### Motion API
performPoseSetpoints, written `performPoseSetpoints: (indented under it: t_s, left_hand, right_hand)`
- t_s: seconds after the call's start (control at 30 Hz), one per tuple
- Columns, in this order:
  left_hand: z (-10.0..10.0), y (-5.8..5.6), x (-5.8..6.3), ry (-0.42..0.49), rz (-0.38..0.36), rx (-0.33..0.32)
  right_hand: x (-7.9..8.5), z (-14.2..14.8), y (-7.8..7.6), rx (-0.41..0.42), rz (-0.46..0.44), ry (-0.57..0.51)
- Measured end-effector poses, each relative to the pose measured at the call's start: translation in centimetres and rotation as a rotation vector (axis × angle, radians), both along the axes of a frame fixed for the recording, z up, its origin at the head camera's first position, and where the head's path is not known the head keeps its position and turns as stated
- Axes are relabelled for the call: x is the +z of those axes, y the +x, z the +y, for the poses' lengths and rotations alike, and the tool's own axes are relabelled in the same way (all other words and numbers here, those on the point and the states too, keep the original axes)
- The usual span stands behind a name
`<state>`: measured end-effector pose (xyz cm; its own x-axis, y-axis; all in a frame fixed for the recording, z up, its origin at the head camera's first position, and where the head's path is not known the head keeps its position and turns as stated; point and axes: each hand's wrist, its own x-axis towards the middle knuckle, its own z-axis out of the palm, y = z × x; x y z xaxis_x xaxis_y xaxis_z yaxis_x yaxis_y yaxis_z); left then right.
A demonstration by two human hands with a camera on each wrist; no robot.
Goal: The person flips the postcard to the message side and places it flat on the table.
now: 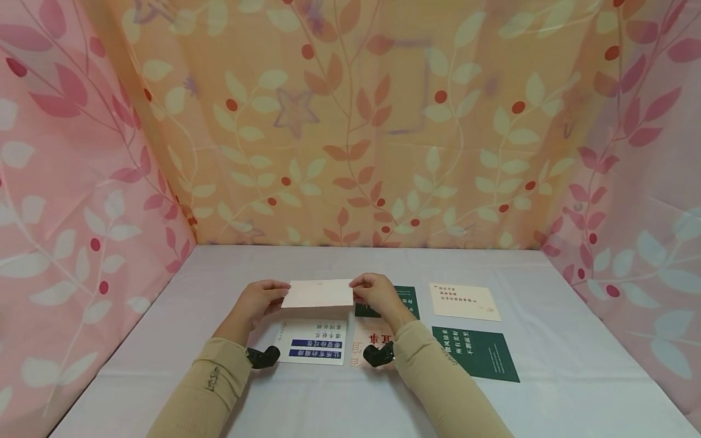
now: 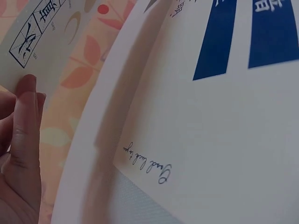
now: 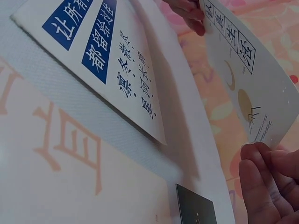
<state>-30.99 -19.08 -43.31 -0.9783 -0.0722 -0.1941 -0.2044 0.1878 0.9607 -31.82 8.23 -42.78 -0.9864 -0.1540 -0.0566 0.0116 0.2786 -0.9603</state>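
A pale card (image 1: 319,294) is held up off the table between both hands. My left hand (image 1: 257,303) pinches its left edge, and my right hand (image 1: 380,298) pinches its right edge. In the right wrist view the card's far face (image 3: 252,79) shows boxed dark characters, a crescent and a tan oval. Just below the raised card lies a white card with blue bands (image 1: 314,343), flat on the table. Beside it, partly hidden by the right wrist, is a card with red and orange characters (image 1: 364,331).
A dark green card (image 1: 408,299) lies behind the right hand, partly covered. Farther right are a cream card (image 1: 465,301) and another dark green card (image 1: 484,354), partly under the right sleeve. Patterned cloth (image 1: 350,121) stands behind the white table (image 1: 230,263) and at both sides.
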Motion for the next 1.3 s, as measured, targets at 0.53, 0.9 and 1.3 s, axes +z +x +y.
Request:
performPoseSetpoints:
  t_s: [0.53,0.9,1.3]
  left_hand:
    - [0.0,0.1,0.2,0.08,0.014,0.011]
    - [0.0,0.1,0.4,0.092,0.016,0.04]
    - [0.2,0.0,0.3,0.095,0.037,0.047]
  right_hand:
    - [0.3,0.1,0.0,-0.053,-0.052,-0.086]
    - [0.7,-0.2,0.7,-0.044,-0.109,-0.136]
    - [0.5,-0.4,1.5,0.002,-0.065,-0.119]
